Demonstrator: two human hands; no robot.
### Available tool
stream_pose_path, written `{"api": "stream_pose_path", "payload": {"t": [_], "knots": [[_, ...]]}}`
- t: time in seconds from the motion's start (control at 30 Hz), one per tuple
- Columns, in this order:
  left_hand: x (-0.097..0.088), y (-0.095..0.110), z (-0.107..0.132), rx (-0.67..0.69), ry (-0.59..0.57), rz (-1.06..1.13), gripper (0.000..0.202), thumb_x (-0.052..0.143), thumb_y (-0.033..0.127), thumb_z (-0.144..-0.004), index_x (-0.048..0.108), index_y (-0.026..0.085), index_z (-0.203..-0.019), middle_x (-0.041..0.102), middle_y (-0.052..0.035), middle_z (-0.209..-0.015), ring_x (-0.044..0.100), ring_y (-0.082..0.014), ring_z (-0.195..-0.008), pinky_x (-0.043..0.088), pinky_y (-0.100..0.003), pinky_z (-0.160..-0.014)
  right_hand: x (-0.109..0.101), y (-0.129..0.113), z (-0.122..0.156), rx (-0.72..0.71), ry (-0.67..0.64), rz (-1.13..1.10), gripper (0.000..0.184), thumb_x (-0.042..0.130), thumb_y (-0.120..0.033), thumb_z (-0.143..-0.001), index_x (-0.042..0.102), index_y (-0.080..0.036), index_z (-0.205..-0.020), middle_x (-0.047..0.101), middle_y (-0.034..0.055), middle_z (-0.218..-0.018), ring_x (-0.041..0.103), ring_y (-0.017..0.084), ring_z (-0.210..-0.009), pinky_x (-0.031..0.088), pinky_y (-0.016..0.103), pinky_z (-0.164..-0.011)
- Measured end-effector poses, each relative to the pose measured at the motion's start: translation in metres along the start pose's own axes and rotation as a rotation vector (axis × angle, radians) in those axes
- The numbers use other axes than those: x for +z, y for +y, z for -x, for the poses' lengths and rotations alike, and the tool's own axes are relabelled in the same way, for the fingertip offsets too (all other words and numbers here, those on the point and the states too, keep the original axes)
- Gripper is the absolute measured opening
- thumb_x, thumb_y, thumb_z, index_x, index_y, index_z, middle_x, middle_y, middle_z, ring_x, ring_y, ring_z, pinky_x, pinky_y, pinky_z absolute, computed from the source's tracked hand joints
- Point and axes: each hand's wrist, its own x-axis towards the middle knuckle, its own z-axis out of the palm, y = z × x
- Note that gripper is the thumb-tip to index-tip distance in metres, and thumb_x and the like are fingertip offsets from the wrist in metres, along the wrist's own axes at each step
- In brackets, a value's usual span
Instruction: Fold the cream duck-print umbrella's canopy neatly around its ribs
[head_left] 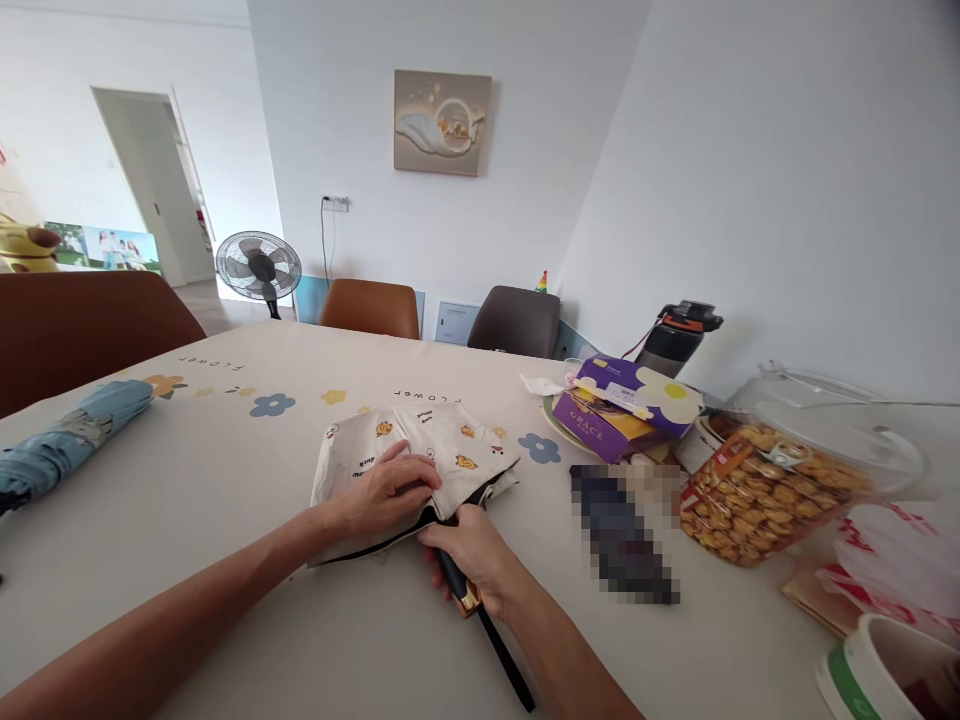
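Observation:
A cream folding umbrella (450, 450) printed with small orange ducks lies on the table (225, 520) in front of me. My left hand (386, 492) lies on top of its folded canopy, fingers curled and pressing the cloth down. My right hand (472, 555) is closed round the umbrella's black handle (459, 590), which has a gold band. A black wrist strap (508, 660) trails from the handle toward me.
A rolled blue umbrella (71, 435) lies at the far left. To the right are a purple box (626, 405) on a plate, a clear jar of snacks (780, 480), a black bottle (679, 335), a blurred dark object (622, 535) and a cup (885, 665). Chairs stand behind the table.

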Motion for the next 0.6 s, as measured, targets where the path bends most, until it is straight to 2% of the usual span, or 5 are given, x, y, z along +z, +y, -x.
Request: {"api": "stream_pose_path", "payload": {"t": [0.13, 0.23, 0.37, 0.5, 0.6], "knots": [[-0.008, 0.003, 0.001, -0.042, -0.096, 0.063, 0.012, 0.047, 0.024, -0.081, 0.053, 0.024, -0.092, 0.062, 0.0037, -0.098, 0.052, -0.0133, -0.103, 0.008, -0.037, -0.111, -0.006, -0.004, -0.001, 0.083, -0.058, -0.072, 0.012, 0.052, -0.025, -0.068, 0.048, -0.014, -0.071, 0.055, 0.0005, -0.057, 0.050, 0.010, -0.037, 0.036, 0.019, -0.029], [-0.013, 0.008, 0.002, -0.028, -0.151, 0.032, 0.024, 0.059, 0.029, -0.073, 0.051, 0.024, -0.094, 0.060, 0.0033, -0.101, 0.051, -0.0157, -0.104, 0.006, -0.039, -0.111, -0.011, -0.007, -0.002, 0.150, -0.104, -0.142, 0.027, 0.045, -0.039, -0.077, 0.051, -0.013, -0.077, 0.056, 0.0027, -0.059, 0.051, 0.011, -0.038, 0.039, 0.021, -0.030], [-0.011, 0.011, 0.002, -0.031, -0.098, -0.030, 0.028, 0.059, 0.025, -0.071, 0.050, 0.024, -0.098, 0.060, 0.0023, -0.097, 0.053, -0.0165, -0.099, 0.013, -0.042, -0.109, -0.011, -0.010, -0.001, 0.171, -0.075, -0.143, 0.045, 0.038, -0.057, -0.081, 0.052, -0.015, -0.090, 0.056, 0.0026, -0.058, 0.051, 0.013, -0.037, 0.040, 0.023, -0.029], [-0.011, 0.010, 0.003, 0.045, -0.071, -0.059, 0.012, 0.050, 0.013, -0.072, 0.051, 0.022, -0.080, 0.060, 0.0009, -0.101, 0.052, -0.0161, -0.101, 0.017, -0.041, -0.108, -0.009, -0.010, 0.001, 0.125, -0.051, -0.130, 0.051, 0.039, -0.062, -0.080, 0.051, -0.015, -0.095, 0.055, 0.0022, -0.056, 0.052, 0.013, -0.037, 0.039, 0.021, -0.029], [-0.017, 0.015, 0.004, 0.119, -0.039, -0.122, 0.012, 0.047, 0.008, -0.069, 0.049, 0.019, -0.066, 0.058, -0.0012, -0.105, 0.051, -0.0170, -0.099, 0.027, -0.039, -0.101, -0.008, -0.009, 0.002, 0.124, -0.039, -0.123, 0.047, 0.040, -0.059, -0.081, 0.050, -0.015, -0.091, 0.055, 0.0019, -0.055, 0.051, 0.012, -0.036, 0.039, 0.021, -0.028]]}}
